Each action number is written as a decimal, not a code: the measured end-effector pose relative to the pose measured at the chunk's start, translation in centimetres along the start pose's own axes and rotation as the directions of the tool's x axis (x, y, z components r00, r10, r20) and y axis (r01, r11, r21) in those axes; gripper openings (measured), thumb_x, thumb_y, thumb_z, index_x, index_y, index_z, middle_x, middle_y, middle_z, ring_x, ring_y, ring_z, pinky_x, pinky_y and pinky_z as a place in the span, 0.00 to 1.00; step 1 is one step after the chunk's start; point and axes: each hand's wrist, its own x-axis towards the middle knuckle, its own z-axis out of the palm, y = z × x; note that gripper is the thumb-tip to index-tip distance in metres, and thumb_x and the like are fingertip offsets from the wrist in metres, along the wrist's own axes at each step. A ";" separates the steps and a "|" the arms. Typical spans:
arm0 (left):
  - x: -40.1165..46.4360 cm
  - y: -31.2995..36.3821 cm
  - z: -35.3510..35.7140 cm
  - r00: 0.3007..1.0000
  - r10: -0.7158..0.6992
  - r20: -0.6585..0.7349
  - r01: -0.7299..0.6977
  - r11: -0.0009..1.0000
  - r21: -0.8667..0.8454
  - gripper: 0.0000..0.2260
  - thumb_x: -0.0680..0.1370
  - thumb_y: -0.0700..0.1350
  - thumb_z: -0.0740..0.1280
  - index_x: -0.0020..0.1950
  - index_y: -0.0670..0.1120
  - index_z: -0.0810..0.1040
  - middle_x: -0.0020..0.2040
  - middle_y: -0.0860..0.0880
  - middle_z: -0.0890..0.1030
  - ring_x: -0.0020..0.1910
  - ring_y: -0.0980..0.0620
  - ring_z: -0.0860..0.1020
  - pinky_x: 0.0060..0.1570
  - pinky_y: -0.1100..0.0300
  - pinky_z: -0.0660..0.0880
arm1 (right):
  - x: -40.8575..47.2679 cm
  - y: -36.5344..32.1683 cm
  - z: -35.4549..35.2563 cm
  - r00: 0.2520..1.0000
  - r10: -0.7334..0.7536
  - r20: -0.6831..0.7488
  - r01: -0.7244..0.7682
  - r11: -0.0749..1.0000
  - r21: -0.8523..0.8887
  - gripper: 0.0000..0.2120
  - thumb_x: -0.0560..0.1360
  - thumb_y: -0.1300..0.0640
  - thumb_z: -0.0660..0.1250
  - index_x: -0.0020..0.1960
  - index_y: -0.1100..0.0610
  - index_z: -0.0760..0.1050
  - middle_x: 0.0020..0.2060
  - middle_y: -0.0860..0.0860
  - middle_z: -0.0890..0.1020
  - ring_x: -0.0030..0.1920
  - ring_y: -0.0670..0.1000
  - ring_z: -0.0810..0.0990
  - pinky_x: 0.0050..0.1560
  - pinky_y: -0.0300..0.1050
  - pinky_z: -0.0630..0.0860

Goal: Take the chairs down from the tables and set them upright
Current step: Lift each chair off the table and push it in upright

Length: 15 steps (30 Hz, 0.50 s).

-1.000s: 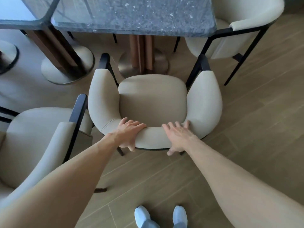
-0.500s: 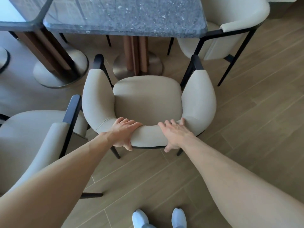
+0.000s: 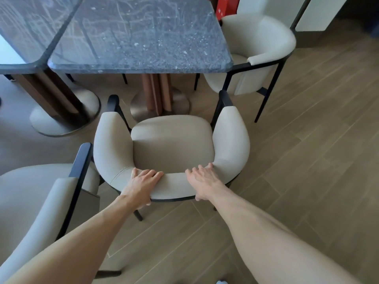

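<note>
Chair, cream with a black frame, stands upright on the wood floor, its seat facing the near worktop and its front edge close to that worktop's pedestal base. Both hands are on the top of its curved backrest, apart from each other. The left hand lies over the rail with fingers curled onto the inner side and the thumb down the outer face, its grip clamped on the chair. The right hand does likewise further right: fingers spread over the top, thumb hanging down the back, holding the rail. Bare forearms run from both hands to the bottom corners.

A second chair of the same kind stands just beside the first, at lower left, its dark frame post near the first chair's left armrest. A third chair stands upright at the worktop's right side, partly tucked under the corner. The near worktop is dark speckled stone with rounded corners. A second worktop sits just beside it on the left, on a dark wood column with a round metal foot. Something red shows at the top edge behind the third chair; what it is cannot be told. A bit of white shoe shows at the bottom edge.
</note>
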 end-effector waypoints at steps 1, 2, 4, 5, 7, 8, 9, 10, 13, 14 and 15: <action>0.0 -0.1 -0.1 1.000 0.009 0.010 -0.009 1.000 -0.011 0.44 0.67 0.49 0.77 0.78 0.53 0.58 0.69 0.55 0.71 0.73 0.53 0.66 0.69 0.49 0.60 | 0.2 -0.1 0.1 1.000 0.002 0.005 -0.002 1.000 0.000 0.35 0.70 0.52 0.78 0.69 0.60 0.64 0.60 0.56 0.77 0.63 0.58 0.75 0.67 0.67 0.66; 0.0 -0.1 0.0 1.000 0.020 0.010 -0.020 1.000 -0.018 0.44 0.67 0.50 0.77 0.78 0.53 0.58 0.70 0.54 0.71 0.73 0.52 0.66 0.69 0.49 0.61 | 0.3 0.0 0.2 1.000 0.002 0.008 -0.002 1.000 -0.007 0.35 0.70 0.52 0.79 0.69 0.60 0.64 0.60 0.56 0.77 0.63 0.58 0.75 0.67 0.67 0.67; -0.1 -0.2 -0.2 0.999 0.031 0.023 -0.030 0.999 -0.024 0.43 0.68 0.50 0.78 0.78 0.52 0.58 0.71 0.53 0.70 0.73 0.51 0.66 0.69 0.48 0.61 | 0.5 0.1 0.3 1.000 -0.005 0.016 0.005 1.000 -0.013 0.36 0.69 0.52 0.79 0.70 0.60 0.64 0.61 0.56 0.77 0.63 0.58 0.75 0.66 0.67 0.67; -0.3 -0.3 -0.4 0.999 0.028 0.039 -0.027 0.999 -0.030 0.43 0.69 0.49 0.78 0.78 0.51 0.58 0.71 0.52 0.70 0.74 0.50 0.66 0.70 0.46 0.61 | 0.7 0.0 0.3 1.000 -0.009 0.017 0.010 1.000 -0.012 0.37 0.69 0.51 0.79 0.70 0.60 0.64 0.61 0.56 0.77 0.63 0.58 0.75 0.66 0.67 0.68; -0.6 -0.4 -0.8 0.998 0.036 0.055 -0.034 0.999 -0.030 0.43 0.69 0.48 0.78 0.78 0.51 0.58 0.71 0.50 0.70 0.73 0.49 0.66 0.71 0.43 0.60 | 1.1 -0.1 0.4 1.000 -0.016 0.018 0.017 1.000 -0.022 0.37 0.69 0.50 0.78 0.70 0.59 0.64 0.61 0.55 0.77 0.63 0.58 0.75 0.65 0.66 0.68; -0.6 -0.5 -0.9 0.997 0.040 0.060 -0.039 0.999 -0.023 0.43 0.70 0.47 0.78 0.78 0.50 0.58 0.71 0.50 0.70 0.73 0.48 0.66 0.71 0.43 0.60 | 1.3 -0.1 0.5 1.000 -0.018 0.017 0.018 1.000 -0.021 0.37 0.69 0.49 0.78 0.70 0.58 0.64 0.60 0.55 0.77 0.63 0.57 0.75 0.65 0.65 0.68; -0.6 -0.6 -1.0 0.997 0.045 0.065 -0.044 0.999 -0.016 0.43 0.70 0.47 0.78 0.79 0.50 0.58 0.71 0.50 0.70 0.73 0.48 0.66 0.71 0.42 0.60 | 1.3 -0.1 0.5 1.000 -0.019 0.017 0.019 1.000 -0.015 0.36 0.70 0.49 0.78 0.70 0.58 0.64 0.60 0.54 0.78 0.62 0.57 0.75 0.65 0.64 0.69; -0.7 -0.6 -1.0 0.996 0.045 0.071 -0.045 0.999 -0.010 0.43 0.70 0.47 0.78 0.79 0.50 0.57 0.71 0.50 0.70 0.73 0.48 0.66 0.71 0.42 0.60 | 1.3 -0.2 0.5 1.000 -0.023 0.015 0.023 1.000 -0.012 0.35 0.70 0.49 0.77 0.69 0.58 0.64 0.59 0.54 0.78 0.62 0.56 0.76 0.64 0.63 0.69; -0.7 -1.3 -1.3 0.997 0.048 0.068 -0.048 0.999 0.008 0.44 0.70 0.47 0.78 0.79 0.50 0.57 0.72 0.50 0.69 0.73 0.48 0.66 0.72 0.43 0.59 | 1.3 -0.4 0.2 1.000 -0.028 0.004 0.028 1.000 -0.009 0.34 0.69 0.48 0.77 0.68 0.57 0.65 0.59 0.53 0.79 0.61 0.56 0.76 0.64 0.63 0.69; -0.6 -1.6 -1.3 0.997 0.046 0.066 -0.046 0.999 0.010 0.44 0.70 0.47 0.78 0.79 0.50 0.57 0.72 0.50 0.69 0.73 0.49 0.66 0.72 0.43 0.59 | 1.5 -0.5 0.0 1.000 -0.026 0.004 0.026 1.000 -0.001 0.33 0.69 0.48 0.77 0.67 0.56 0.65 0.59 0.52 0.79 0.62 0.56 0.76 0.65 0.63 0.68; -0.5 -1.9 -1.3 0.997 0.041 0.061 -0.042 0.999 0.016 0.43 0.70 0.47 0.78 0.79 0.50 0.57 0.72 0.50 0.69 0.73 0.49 0.65 0.72 0.43 0.59 | 1.6 -0.6 -0.1 1.000 -0.024 -0.001 0.024 1.000 0.009 0.33 0.69 0.48 0.77 0.67 0.56 0.66 0.59 0.52 0.78 0.62 0.56 0.76 0.65 0.64 0.68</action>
